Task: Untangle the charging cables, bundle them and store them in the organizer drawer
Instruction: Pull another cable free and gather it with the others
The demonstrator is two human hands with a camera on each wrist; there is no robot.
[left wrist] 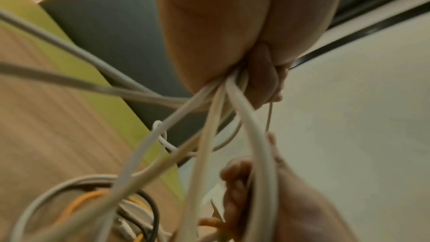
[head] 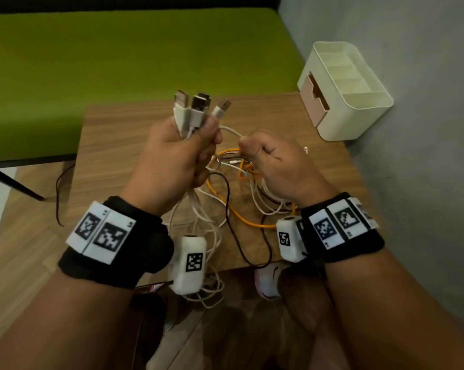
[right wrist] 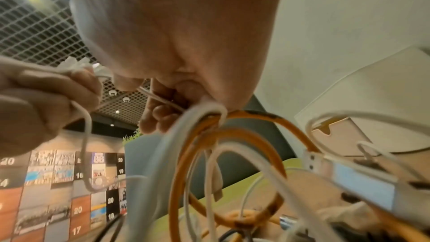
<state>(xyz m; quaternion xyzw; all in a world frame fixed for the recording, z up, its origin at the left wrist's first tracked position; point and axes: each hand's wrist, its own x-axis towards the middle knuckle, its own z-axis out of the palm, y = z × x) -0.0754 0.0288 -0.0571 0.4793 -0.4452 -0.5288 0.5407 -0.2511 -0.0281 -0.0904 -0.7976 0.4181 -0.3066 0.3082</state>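
My left hand (head: pixel 182 153) is raised above the wooden table (head: pixel 113 145) and grips a bunch of white cables (head: pixel 190 121), their USB plugs (head: pixel 198 101) sticking up out of the fist. In the left wrist view those white cables (left wrist: pixel 209 117) hang down from the left hand (left wrist: pixel 232 43). Just to its right, my right hand (head: pixel 265 158) pinches a thin white cable (head: pixel 231 130) that runs across to the left fist. Under both hands lies a tangle of orange (head: pixel 241 214), black (head: pixel 227 198) and white cables. Loops of the orange cable (right wrist: pixel 232 135) hang below the right hand (right wrist: pixel 186 34).
A cream organizer (head: pixel 359 113) with a pink drawer (head: pixel 312 98), slightly pulled out, stands at the table's far right corner against the grey wall (head: pixel 418 156). A green bench (head: pixel 118 62) lies behind the table. A thin black wire (head: pixel 58 193) hangs off the table's left edge.
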